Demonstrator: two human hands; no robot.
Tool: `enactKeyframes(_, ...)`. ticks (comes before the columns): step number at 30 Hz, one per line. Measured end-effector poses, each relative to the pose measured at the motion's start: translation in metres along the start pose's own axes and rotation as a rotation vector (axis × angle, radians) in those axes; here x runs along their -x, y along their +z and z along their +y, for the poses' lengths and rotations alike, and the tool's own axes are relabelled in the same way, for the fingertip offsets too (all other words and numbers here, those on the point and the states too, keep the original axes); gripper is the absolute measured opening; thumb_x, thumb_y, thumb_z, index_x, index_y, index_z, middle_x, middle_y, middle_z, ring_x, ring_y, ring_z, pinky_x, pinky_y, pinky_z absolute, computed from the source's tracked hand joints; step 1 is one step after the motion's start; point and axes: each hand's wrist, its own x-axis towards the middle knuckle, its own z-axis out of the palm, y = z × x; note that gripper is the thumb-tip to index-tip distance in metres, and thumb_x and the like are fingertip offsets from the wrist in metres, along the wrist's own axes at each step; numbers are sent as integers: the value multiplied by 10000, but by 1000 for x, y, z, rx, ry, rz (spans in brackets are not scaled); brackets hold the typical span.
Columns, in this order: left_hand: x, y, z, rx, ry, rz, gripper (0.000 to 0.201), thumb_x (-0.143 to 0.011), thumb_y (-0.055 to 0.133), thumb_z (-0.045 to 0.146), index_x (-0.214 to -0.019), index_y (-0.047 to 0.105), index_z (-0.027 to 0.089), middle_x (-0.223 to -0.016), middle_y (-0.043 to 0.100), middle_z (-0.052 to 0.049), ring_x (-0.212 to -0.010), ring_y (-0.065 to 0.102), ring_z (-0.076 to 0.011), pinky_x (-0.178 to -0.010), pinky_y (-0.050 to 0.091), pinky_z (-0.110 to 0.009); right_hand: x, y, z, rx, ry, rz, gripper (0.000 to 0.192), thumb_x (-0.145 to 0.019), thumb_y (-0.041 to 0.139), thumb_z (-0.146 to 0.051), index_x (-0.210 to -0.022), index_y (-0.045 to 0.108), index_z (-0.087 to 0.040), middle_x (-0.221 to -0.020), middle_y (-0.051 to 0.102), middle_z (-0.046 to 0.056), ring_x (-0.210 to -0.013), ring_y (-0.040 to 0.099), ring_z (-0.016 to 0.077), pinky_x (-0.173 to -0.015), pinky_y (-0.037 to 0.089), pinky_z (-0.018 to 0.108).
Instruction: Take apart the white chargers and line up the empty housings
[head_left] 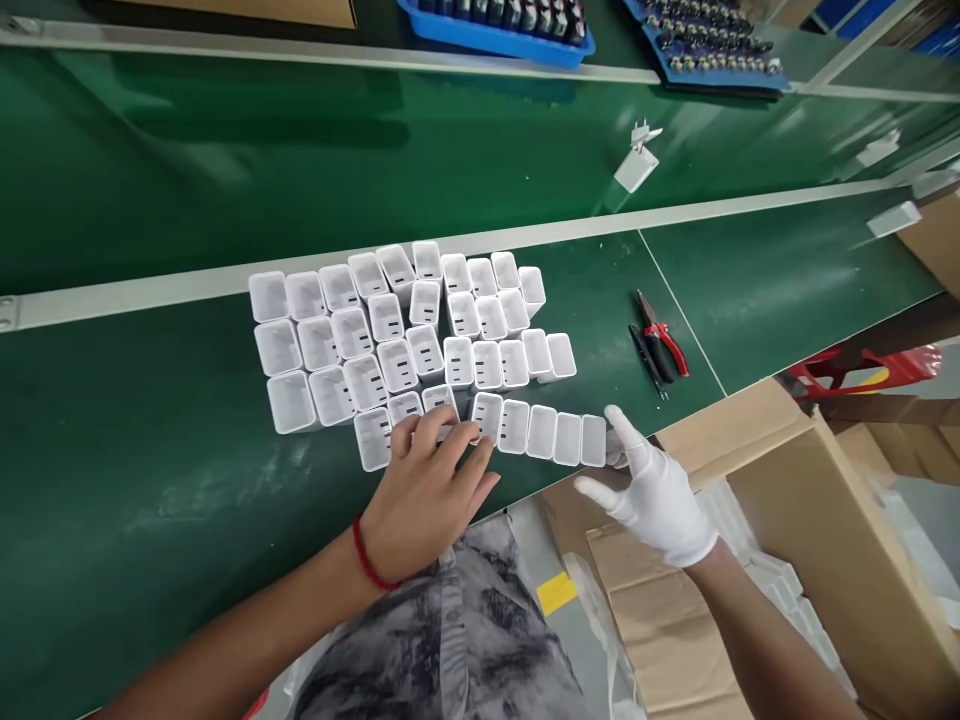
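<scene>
Several white plastic charger shells (405,340) stand open end up in rows on the green bench (150,480). My bare left hand (427,495), with a red string at the wrist, lies flat with fingers spread on the shells of the nearest row. My right hand (652,490), in a white glove, is open and presses against the right end of that nearest row of shells (555,435). Neither hand has closed around a shell.
Red-handled cutters (660,340) lie right of the shells. An open cardboard box (795,520) with more white shells stands below the bench edge at the right. A white plug (637,160) sits on the conveyor belt, and blue trays (495,25) of parts line the far side.
</scene>
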Motion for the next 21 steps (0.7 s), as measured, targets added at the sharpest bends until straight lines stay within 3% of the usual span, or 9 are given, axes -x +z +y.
enactKeyframes(2, -5, 5, 4, -41, -21, -23, 180, -895, 653, 266, -1017, 652, 134, -1008, 680, -108, -1065, 549, -343, -860, 367, -475, -1, 1, -4, 15, 3, 108, 862, -842, 603, -587, -1525, 242, -206, -1035, 632, 139, -789, 674, 265, -606, 587, 403)
enactKeyframes(4, -9, 8, 7, -73, -36, -35, 165, -897, 652, 276, -990, 656, 139, -994, 681, -106, -1060, 548, -340, -872, 355, -478, -4, -2, -6, 41, -55, 136, 767, -832, 649, -500, -1484, 337, -246, -1202, 550, 182, -972, 645, 318, -698, 596, 460)
enactKeyframes(6, -13, 9, 10, -86, -38, -44, 151, -908, 636, 276, -961, 657, 137, -982, 681, -108, -1061, 547, -333, -880, 352, -473, -8, -4, -6, 19, -126, 36, 698, -844, 650, -359, -1470, 355, -266, -1394, 428, 201, -1124, 590, 345, -781, 592, 482)
enactKeyframes(8, -17, 11, 11, -76, -21, -59, 160, -924, 608, 275, -934, 656, 122, -962, 679, -114, -1063, 546, -325, -882, 364, -458, -11, -5, -4, -68, -169, -74, 703, -874, 598, -243, -1501, 279, -272, -1474, 358, 198, -1117, 604, 302, -772, 601, 433)
enactKeyframes(11, -23, 13, 10, -21, 38, -96, 202, -947, 561, 274, -895, 651, 100, -910, 669, -122, -1041, 546, -311, -865, 402, -432, -7, 0, 0, -267, -220, -80, 694, -909, 547, -167, -1510, 225, -299, -1357, 479, 154, -1068, 626, 227, -819, 596, 384)
enactKeyframes(14, -30, 14, 8, 59, 66, -138, 239, -955, 522, 285, -827, 628, 113, -845, 650, -126, -991, 543, -308, -814, 428, -433, 7, 8, 2, -344, -223, -4, 674, -899, 586, -168, -1484, 282, -305, -1227, 547, 126, -1053, 620, 222, -861, 584, 409)
enactKeyframes(17, -39, 15, 8, 188, 66, -173, 241, -938, 504, 279, -766, 583, 130, -758, 609, -107, -924, 537, -296, -741, 429, -419, 24, 14, 0, -332, -207, 95, 709, -876, 628, -173, -1486, 285, -286, -1221, 552, 143, -1034, 627, 232, -824, 594, 413)
enactKeyframes(21, -45, 18, 10, 239, 88, -225, 189, -939, 487, 247, -947, 595, 93, -754, 612, -96, -879, 520, -284, -707, 413, -415, 33, 18, -4, -333, -151, 155, 750, -876, 646, -225, -1508, 245, -278, -1220, 587, 150, -1026, 654, 236, -795, 603, 401)
